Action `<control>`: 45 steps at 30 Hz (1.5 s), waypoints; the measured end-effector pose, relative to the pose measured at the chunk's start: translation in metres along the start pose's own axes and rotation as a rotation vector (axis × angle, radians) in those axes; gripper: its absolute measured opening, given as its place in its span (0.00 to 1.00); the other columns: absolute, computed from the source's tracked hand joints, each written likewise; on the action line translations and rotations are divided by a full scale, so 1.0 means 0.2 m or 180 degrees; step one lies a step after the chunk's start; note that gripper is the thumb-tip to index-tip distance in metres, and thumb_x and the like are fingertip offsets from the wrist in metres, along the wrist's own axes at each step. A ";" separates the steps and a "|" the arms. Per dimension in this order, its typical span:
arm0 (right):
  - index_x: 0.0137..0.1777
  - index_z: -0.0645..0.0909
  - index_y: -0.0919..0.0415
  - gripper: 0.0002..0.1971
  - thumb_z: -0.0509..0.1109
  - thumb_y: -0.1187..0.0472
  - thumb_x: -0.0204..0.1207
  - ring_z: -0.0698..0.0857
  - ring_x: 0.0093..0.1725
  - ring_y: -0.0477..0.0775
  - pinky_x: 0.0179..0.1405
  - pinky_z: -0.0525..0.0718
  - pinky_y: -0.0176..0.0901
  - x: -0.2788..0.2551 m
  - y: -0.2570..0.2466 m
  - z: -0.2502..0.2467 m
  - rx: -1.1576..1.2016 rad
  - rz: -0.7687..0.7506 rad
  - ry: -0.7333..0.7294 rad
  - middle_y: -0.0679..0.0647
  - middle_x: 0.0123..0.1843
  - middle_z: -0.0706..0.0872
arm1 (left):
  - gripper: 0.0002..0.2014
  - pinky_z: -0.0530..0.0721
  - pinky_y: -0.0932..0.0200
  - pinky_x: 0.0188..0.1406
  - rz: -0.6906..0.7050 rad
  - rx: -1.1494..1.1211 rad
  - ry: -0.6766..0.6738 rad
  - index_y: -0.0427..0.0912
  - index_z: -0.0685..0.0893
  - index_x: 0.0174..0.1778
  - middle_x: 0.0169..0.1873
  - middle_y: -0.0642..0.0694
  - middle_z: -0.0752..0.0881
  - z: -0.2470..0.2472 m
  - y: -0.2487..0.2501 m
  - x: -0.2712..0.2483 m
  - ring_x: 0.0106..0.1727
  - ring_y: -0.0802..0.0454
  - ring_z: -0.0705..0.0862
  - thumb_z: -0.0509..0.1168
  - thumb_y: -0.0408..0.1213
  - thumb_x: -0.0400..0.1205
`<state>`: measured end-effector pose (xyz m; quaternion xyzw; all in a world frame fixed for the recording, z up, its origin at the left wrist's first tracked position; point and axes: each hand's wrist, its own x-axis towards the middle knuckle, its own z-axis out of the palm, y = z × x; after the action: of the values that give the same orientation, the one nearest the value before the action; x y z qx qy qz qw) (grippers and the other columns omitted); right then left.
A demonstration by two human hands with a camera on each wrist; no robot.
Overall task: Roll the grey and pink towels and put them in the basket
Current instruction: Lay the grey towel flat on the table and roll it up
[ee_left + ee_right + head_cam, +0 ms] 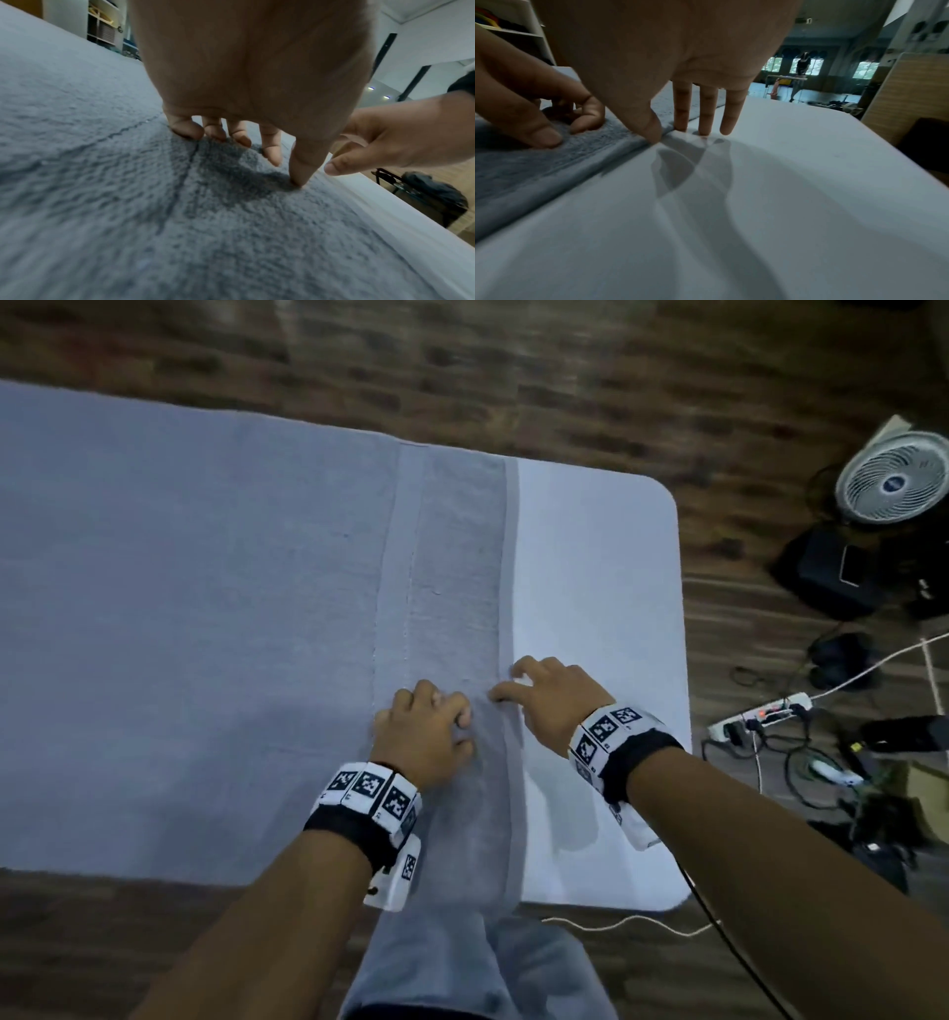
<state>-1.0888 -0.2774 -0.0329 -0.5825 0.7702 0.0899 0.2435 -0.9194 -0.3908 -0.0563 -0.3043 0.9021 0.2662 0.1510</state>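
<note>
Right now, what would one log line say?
grey towel: flat on table | left hand: presses towel | right hand: at towel's hem | rolling: not begun

Grey towel (205, 608), fuzzy pile, with a plain smoother grey hem band (511, 618) right at the right hand (552, 706) fingertips; a paler stitched stripe runs by the left hand (423, 737) fingers. Table (595, 588) white, plain, beyond the right fingers. Wristbands (369, 796) white with black square-code markers, on black straps. Floor (513, 372) dark brown wood-plank pattern. Fan (893, 477) white grille, dark blue centre badge. Power strip (760, 716) white with a red light.
</note>
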 end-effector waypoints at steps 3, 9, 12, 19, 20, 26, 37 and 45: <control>0.69 0.70 0.39 0.24 0.61 0.64 0.77 0.72 0.64 0.58 0.60 0.73 0.51 0.04 0.05 -0.01 0.0078 -0.0146 0.0090 0.51 0.70 0.70 | 0.11 0.64 0.49 0.51 -0.0255 -0.0026 -0.0009 0.57 0.70 0.44 0.49 0.54 0.65 0.00 0.04 0.03 0.52 0.51 0.64 0.63 0.54 0.72; 0.67 0.74 0.41 0.20 0.59 0.61 0.79 0.73 0.58 0.58 0.55 0.70 0.50 0.10 0.15 -0.02 0.0179 -0.0615 0.0199 0.52 0.63 0.73 | 0.18 0.61 0.49 0.48 -0.0684 -0.0070 -0.0248 0.56 0.68 0.42 0.48 0.54 0.63 0.00 0.09 0.06 0.52 0.50 0.61 0.67 0.60 0.66; 0.66 0.74 0.42 0.19 0.59 0.61 0.79 0.74 0.56 0.57 0.51 0.69 0.48 0.14 0.21 -0.02 0.0039 -0.0911 0.0291 0.52 0.62 0.74 | 0.19 0.60 0.50 0.46 -0.0958 -0.0160 -0.0253 0.55 0.69 0.41 0.48 0.54 0.63 0.00 0.13 0.08 0.53 0.50 0.62 0.68 0.60 0.65; 0.66 0.73 0.43 0.13 0.56 0.55 0.84 0.76 0.57 0.59 0.54 0.71 0.53 0.20 0.28 -0.06 -0.0534 -0.1733 0.0401 0.53 0.59 0.74 | 0.14 0.68 0.43 0.56 -0.1824 -0.0106 0.0186 0.54 0.69 0.41 0.55 0.45 0.69 0.01 0.37 0.07 0.57 0.40 0.69 0.66 0.54 0.71; 0.66 0.72 0.43 0.12 0.56 0.54 0.84 0.76 0.57 0.59 0.55 0.72 0.54 0.21 0.29 -0.07 -0.0653 -0.1818 0.0441 0.53 0.59 0.74 | 0.13 0.69 0.42 0.58 -0.1928 -0.0022 0.0258 0.53 0.69 0.42 0.57 0.43 0.71 0.02 0.41 0.07 0.58 0.38 0.70 0.64 0.54 0.73; 0.62 0.75 0.47 0.10 0.60 0.55 0.83 0.75 0.58 0.60 0.56 0.74 0.54 0.24 0.27 -0.13 -0.0969 -0.2212 0.0478 0.54 0.61 0.73 | 0.27 0.73 0.37 0.63 -0.2184 -0.0275 0.0545 0.52 0.73 0.61 0.70 0.45 0.68 0.14 0.62 -0.04 0.70 0.37 0.70 0.67 0.63 0.72; 0.64 0.74 0.54 0.14 0.53 0.52 0.86 0.77 0.60 0.60 0.59 0.72 0.52 0.32 0.20 -0.23 -0.1198 -0.2328 -0.0096 0.54 0.61 0.80 | 0.16 0.74 0.48 0.56 -0.2084 -0.0371 0.1280 0.44 0.79 0.61 0.66 0.43 0.73 0.26 0.62 -0.22 0.62 0.40 0.73 0.61 0.35 0.77; 0.51 0.74 0.55 0.07 0.56 0.55 0.83 0.81 0.45 0.60 0.41 0.77 0.49 0.45 0.11 -0.29 -0.1092 -0.2600 -0.0377 0.55 0.45 0.84 | 0.08 0.79 0.46 0.49 -0.2535 -0.1177 0.2043 0.42 0.87 0.49 0.50 0.42 0.82 0.38 0.61 -0.46 0.48 0.39 0.80 0.67 0.30 0.76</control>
<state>-1.1441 -0.3717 -0.0301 -0.8648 0.4357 0.1460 0.2025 -0.9172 -0.2227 -0.0308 -0.7100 0.6559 0.2364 -0.0989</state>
